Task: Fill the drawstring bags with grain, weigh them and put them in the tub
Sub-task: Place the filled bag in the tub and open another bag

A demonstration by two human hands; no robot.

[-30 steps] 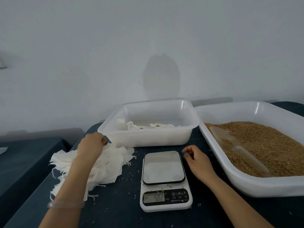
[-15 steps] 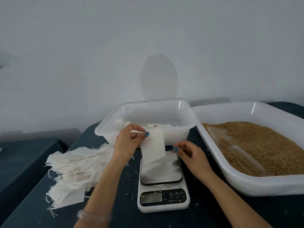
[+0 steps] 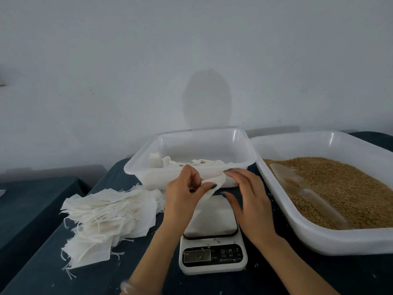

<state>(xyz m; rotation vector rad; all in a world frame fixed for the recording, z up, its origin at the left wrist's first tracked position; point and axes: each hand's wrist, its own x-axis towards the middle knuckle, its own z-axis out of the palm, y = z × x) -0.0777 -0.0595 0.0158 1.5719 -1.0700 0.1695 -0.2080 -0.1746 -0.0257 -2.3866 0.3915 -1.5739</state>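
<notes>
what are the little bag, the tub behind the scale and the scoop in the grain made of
The bag: thin white cloth or non-woven fabric, matte. It folds limply, and the pile beside it shows frayed threads.
The tub: translucent white plastic, glossy, with light glinting on its rim.
The scoop: probably clear plastic, since the grain shows through it.

The held bag (image 3: 214,181), the piled bags (image 3: 106,213), the tub (image 3: 148,177) and the grain tray (image 3: 319,241) are white. The grain (image 3: 344,188) is golden-brown, the scale (image 3: 212,267) white with a black panel, the tablecloth (image 3: 42,273) dark blue, the nails (image 3: 213,186) teal.
</notes>
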